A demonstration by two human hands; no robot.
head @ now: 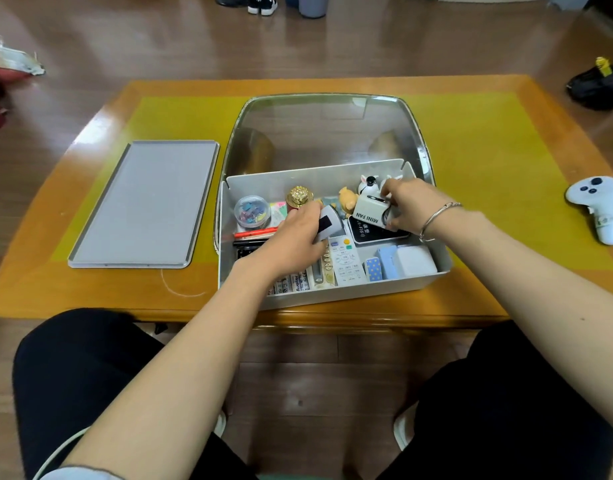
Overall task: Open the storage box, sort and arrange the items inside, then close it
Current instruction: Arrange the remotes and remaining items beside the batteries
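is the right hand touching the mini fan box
Touching. The head view shows the right hand with its fingers curled round the far end of the white mini fan box, holding it inside the storage box.

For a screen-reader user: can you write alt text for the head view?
A seated person reaches both hands into an open grey storage box on a table: the right hand grips a white mini fan box, the left hand a small grey item. The lid lies left of the box.

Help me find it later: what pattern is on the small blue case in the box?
White dots on blue case, head view.
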